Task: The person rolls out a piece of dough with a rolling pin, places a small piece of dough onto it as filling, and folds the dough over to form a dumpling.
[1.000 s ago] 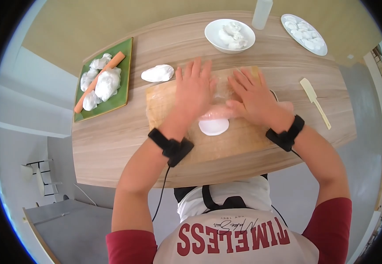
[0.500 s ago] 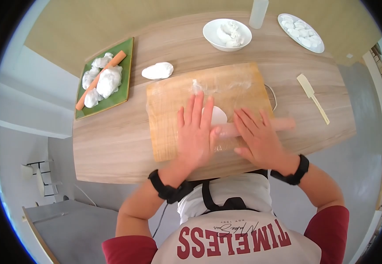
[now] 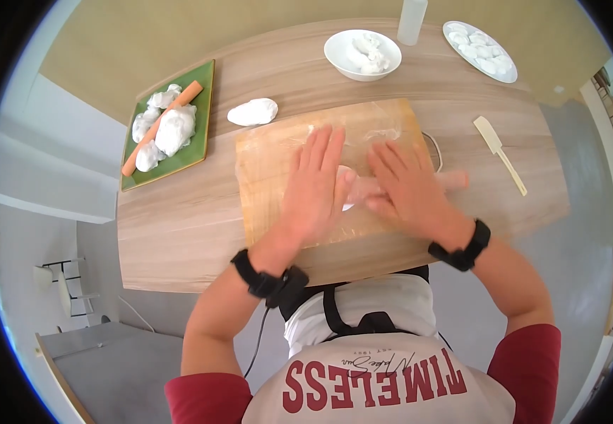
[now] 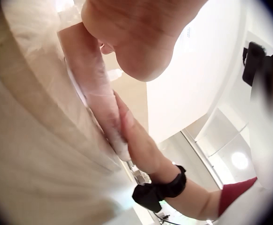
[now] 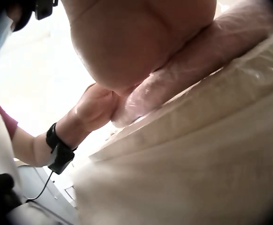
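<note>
On a wooden board (image 3: 271,162) covered in clear film lies a rolling pin (image 3: 455,181), wrapped in film too. Flat, straight fingers of my left hand (image 3: 315,187) point away from me over the pin's left end. My right hand (image 3: 412,185) rests on the pin further right, its fingers spread. A thin white round sheet (image 3: 347,207) shows partly beneath the pin between the hands; the rest of it is hidden. In the right wrist view, the palm lies on top of the pin (image 5: 174,84).
A green tray (image 3: 197,141) holds white wrapped lumps and an orange rolling pin (image 3: 162,128). One white lump (image 3: 253,112) lies behind the board. Further back stand a white bowl (image 3: 335,58), a bottle (image 3: 412,22) and a plate of white pieces (image 3: 455,30). A cream spatula (image 3: 494,140) lies right.
Both hands rolled the pin toward my body over the white sheet, then slightly away again. The sheet showed on the near side first, later on the far side.
</note>
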A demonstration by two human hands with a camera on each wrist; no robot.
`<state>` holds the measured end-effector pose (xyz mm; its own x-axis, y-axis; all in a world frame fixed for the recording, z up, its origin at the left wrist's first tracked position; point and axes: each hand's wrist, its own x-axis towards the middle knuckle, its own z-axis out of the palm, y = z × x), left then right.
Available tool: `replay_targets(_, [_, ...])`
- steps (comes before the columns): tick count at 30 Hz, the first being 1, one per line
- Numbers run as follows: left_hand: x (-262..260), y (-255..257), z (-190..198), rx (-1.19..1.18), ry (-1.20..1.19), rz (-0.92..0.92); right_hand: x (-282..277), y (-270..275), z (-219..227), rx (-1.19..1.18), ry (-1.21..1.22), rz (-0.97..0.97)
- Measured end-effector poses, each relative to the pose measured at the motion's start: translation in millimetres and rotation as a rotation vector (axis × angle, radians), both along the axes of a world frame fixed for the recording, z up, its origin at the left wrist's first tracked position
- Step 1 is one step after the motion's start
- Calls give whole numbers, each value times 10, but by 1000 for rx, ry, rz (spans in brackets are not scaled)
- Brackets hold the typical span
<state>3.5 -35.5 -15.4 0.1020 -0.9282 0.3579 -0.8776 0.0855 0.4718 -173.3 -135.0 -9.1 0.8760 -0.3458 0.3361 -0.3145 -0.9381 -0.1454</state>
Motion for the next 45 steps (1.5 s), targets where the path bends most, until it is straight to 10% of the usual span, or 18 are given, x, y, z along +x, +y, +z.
replay_targets(5, [5,267,39,58,479,-154,-266,285,-85,61,-68,86])
replay_targets(14, [350,-281,192,457,-17,-149,-596,86,113,234,-152,85])
replay_targets(25, [242,53,181,464,1292,278,-781,-275,115,531,-308,-158])
replay_targets(29, [167,302,131,540,1335,294,-703,-272,98,472,-220,-113])
replay_targets(40, [-185,-73,68,56,-197,21,-474,68,-62,200,-114,86])
replay_targets(45, [-113,-309,-114,86,-257,14,-396,31,56,29,44,4])
